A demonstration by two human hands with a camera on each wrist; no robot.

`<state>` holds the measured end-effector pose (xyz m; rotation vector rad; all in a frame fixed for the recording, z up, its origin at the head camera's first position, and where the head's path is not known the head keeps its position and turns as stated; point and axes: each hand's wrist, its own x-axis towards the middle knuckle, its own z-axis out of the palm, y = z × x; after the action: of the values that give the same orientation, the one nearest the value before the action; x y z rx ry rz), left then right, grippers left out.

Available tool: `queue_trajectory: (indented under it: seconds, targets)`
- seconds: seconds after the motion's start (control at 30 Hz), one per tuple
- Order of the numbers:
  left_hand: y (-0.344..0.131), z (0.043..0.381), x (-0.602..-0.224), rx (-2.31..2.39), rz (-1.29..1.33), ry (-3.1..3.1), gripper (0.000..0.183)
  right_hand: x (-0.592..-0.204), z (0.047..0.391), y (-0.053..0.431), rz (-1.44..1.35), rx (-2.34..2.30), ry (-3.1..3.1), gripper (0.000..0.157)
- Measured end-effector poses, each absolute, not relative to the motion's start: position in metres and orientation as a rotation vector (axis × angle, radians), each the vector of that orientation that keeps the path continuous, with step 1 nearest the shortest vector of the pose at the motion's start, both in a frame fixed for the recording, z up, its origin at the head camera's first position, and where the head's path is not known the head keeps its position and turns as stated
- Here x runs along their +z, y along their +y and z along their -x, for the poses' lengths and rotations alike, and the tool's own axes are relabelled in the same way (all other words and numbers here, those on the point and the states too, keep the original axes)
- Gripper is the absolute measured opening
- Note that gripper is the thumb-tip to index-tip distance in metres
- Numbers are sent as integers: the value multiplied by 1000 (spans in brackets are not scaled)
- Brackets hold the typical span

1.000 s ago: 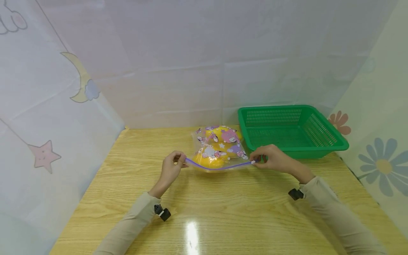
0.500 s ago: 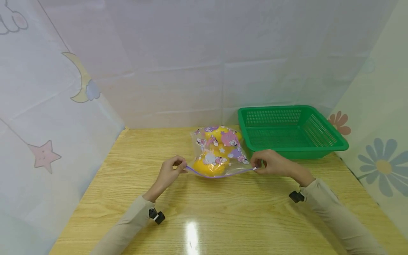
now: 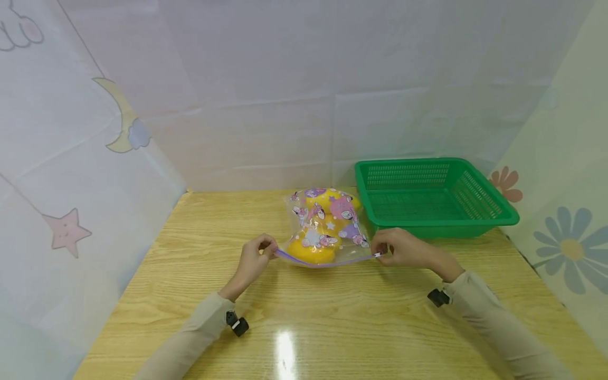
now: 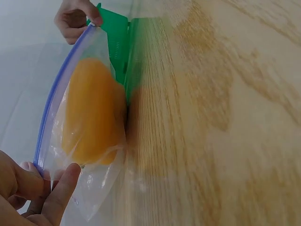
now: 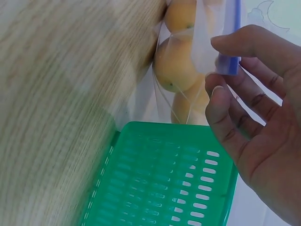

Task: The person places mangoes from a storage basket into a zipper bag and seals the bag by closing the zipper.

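Note:
A clear zip bag [image 3: 351,248] with pink and purple cartoon print lies mid-table, its purple zip strip facing me. Several rounded yellow-orange fruits [image 3: 311,248] fill it; their exact kind is unclear through the film. My left hand [image 3: 252,261] pinches the left end of the strip between thumb and fingers. At the strip's opposite end, beside a small white slider [image 3: 378,255], my right hand [image 3: 404,248] pinches the bag's corner. The right wrist view shows thumb and fingertips on the purple strip [image 5: 229,63]. Between the hands the strip sags slightly.
A green plastic basket [image 3: 442,230] with slotted walls stands at the back right, close to the bag and my right hand. The wooden table [image 3: 332,327] meets a pale sheet [image 3: 266,132] behind; a printed sheet hangs at each side.
The bag's zip edge has come lower and nearer to me, both hands still pinching its ends. Over the last half second the right hand has shifted slightly left and down.

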<state>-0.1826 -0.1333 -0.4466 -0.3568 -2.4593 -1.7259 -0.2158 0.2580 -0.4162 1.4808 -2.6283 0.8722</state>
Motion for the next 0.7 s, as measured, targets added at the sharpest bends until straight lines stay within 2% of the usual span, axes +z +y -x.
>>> queue_trajectory:
  seconds: [0.13, 0.4, 0.7]
  targets:
    - [-134, 184, -446, -1730, 357, -2450, 5, -415, 215, 256, -1461, 864, -2663, 19]
    - [-146, 177, -438, -1694, 449, -2576, 7, -412, 208, 255, -1469, 851, -2759, 29]
    - [-160, 173, -431, -1599, 637, -2721, 11, -407, 204, 255, -1490, 833, -2803, 16]
